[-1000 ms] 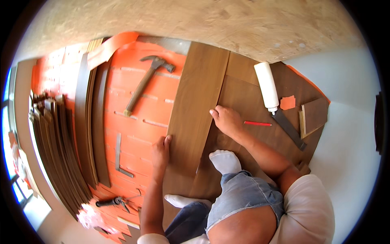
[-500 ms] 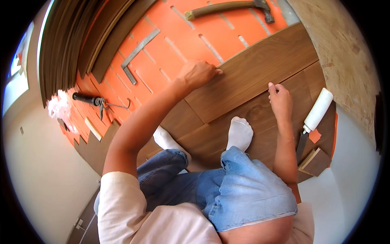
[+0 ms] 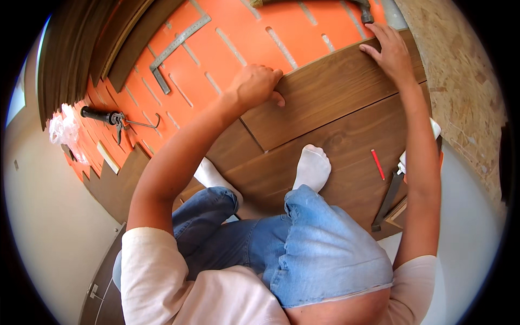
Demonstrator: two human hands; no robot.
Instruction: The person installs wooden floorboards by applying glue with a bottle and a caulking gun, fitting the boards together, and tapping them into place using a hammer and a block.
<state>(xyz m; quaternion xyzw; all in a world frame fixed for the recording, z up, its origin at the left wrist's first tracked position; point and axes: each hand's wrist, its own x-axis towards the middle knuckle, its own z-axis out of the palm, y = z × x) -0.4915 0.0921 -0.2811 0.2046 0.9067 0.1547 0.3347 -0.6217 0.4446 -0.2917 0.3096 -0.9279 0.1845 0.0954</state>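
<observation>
A brown floor plank lies in front of me, with a dark gap along its near side. My left hand is closed at the plank's left far edge, fingers curled over the edge and thumb on the near side. At the far right end, my right hand has its fingers stretched over the far edge, thumb apart, just below the head of a hammer. Laid brown planks continue toward me, under my feet. A thin red pencil rests on them, left of my right forearm.
Orange slotted underlay carries a metal square, a caulking gun and crumpled clear plastic. Loose planks are stacked at the far left. Behind my right forearm are a partly hidden white bottle and a dark flat bar.
My right hand has moved away from me to the plank's far right edge and opened its fingers. The red pencil now shows on the floor. My left hand stays at the plank's edge.
</observation>
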